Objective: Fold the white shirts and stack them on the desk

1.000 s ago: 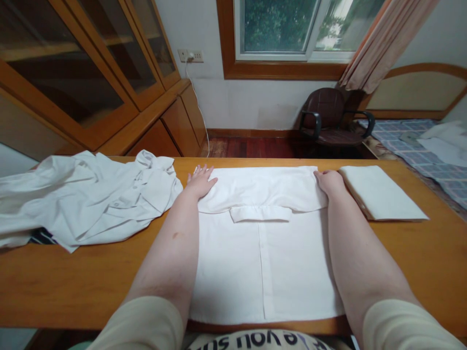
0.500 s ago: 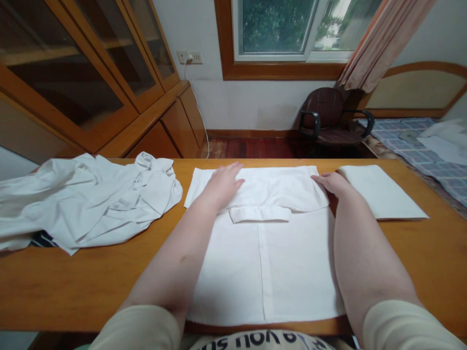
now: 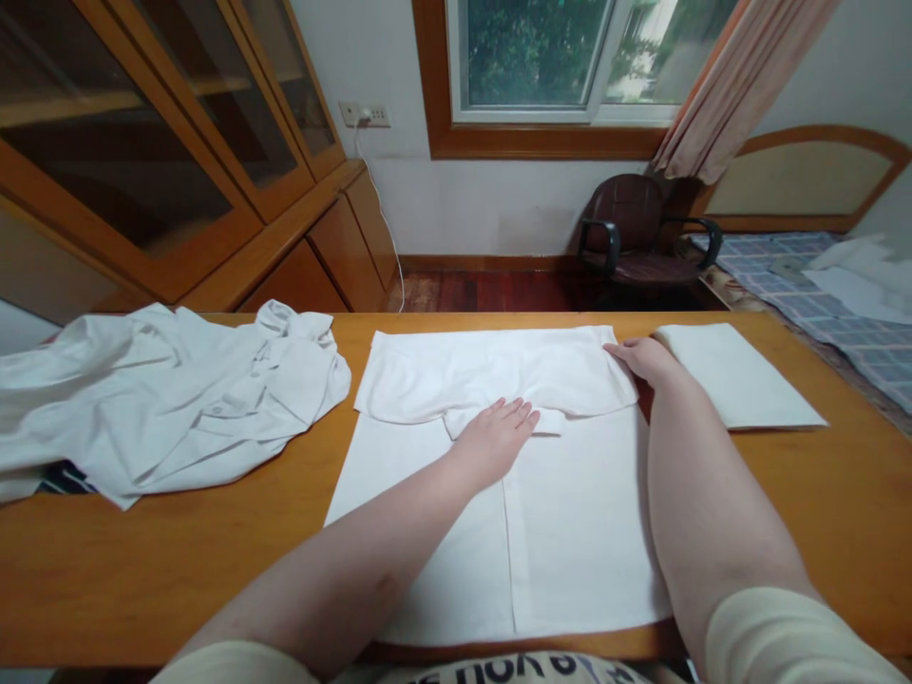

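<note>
A white button-up shirt (image 3: 584, 532) lies on the table with its upper part folded down toward me, so the collar rests over the front placket. My left hand (image 3: 495, 437) lies flat on the collar, fingers stretched out and palm down, hiding part of it. At the folded part's right edge is my right hand (image 3: 645, 361); its fingers reach left and the fingertips touch the cloth. Beyond that hand, a neatly folded white cloth (image 3: 741, 380) sits to the right.
A crumpled white shirt (image 3: 192, 399) with buttons covers the left end of the wooden table (image 3: 214, 560). Behind the table stand a glass-door cabinet (image 3: 285, 190) and a dark armchair (image 3: 627, 228). A bed (image 3: 819, 285) with a checked cover is at the right.
My left hand has moved from the upper left of the folded part toward me and right, onto the collar. My right hand stays at the right edge.
</note>
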Demonstrator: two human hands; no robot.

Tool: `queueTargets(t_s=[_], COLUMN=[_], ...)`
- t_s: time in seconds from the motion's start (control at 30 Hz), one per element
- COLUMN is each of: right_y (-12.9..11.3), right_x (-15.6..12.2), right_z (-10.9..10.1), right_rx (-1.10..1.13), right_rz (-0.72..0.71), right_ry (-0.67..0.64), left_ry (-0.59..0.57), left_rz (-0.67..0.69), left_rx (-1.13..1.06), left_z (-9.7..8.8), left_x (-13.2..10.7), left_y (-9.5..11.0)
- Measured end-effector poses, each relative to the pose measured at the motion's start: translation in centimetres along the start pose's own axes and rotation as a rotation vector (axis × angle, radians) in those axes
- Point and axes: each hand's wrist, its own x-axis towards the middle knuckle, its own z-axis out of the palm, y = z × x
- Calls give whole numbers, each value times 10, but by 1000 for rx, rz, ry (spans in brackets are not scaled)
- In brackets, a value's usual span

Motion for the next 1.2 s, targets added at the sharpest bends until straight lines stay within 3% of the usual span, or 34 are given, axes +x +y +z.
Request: queueTargets(t_s=[0.3,0.47,0.63,0.73,0.87,0.93,1.0,1.1,1.2], right_y=[-2,0,-1,-6,-24,-41,-60,-83,-87], right_x=[3,7,9,8,-2,-11,-22,-38,-45], right_z=[0,0,2,2,-4,-2,8,39,69], right_rx=[-60,-116,-196,-270,-234,-180,-136,-136,-285], right_rz=[12,-23,-53,-42,19,-115,-362,-689,-772], right_ry=[5,26,50,91,288,355,341,207,29], left_ry=[-67,-139,-93,-29,3,15,34,-68,-208], left_rz=[-28,-10,-45,-213,-585,-734,-772,-741,-744], left_rx=[-28,-35,-45,-41,29,88,117,82,16], left_z=[-13,-10,-18,-35,-49,-47,-41,-27,-17], left_x=[-7,-7,-5,-4,-8,-14,-20,-26,-29], left_y=[4,3,7,-9,-61,-89,-109,-123,-129])
